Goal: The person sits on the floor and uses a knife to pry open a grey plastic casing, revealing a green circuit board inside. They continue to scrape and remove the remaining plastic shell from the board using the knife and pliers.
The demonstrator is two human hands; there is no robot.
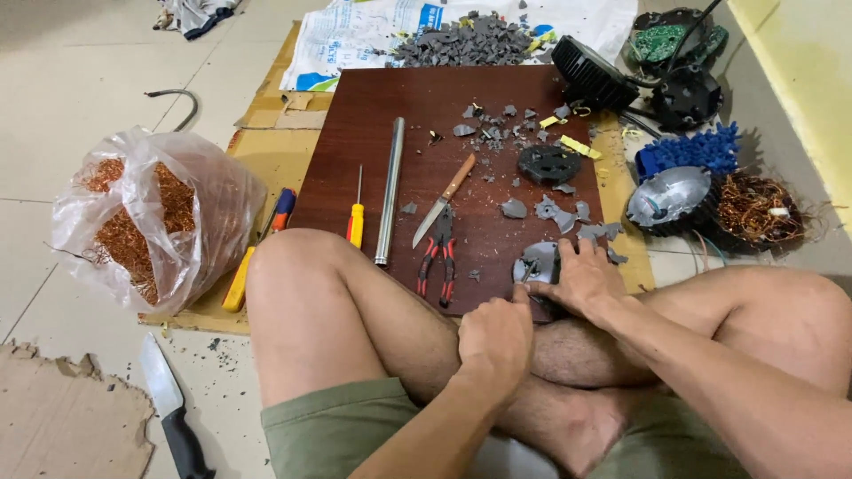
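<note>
I sit cross-legged at the near edge of a dark brown board (426, 98). My right hand (581, 279) presses down on and grips a round grey metal part (535, 263) there. Just left of that part, above my shin, my left hand (497, 335) is curled into a fist that touches it. Whatever the fist may hold is hidden. Red-handled pliers (437, 257), a knife with a wooden handle (444, 200), a steel tube (389, 191) and a yellow-handled screwdriver (356, 213) lie on the board to the left of my hands.
Grey broken shards (559, 213) and a black disc (548, 164) litter the board. A clear bag of copper wire (151, 217) stands at left. Black round housings (590, 75), a blue piece (692, 149), a wire tangle (759, 208) and a shard heap (466, 43) lie beyond. A black-handled knife (169, 404) lies on the floor.
</note>
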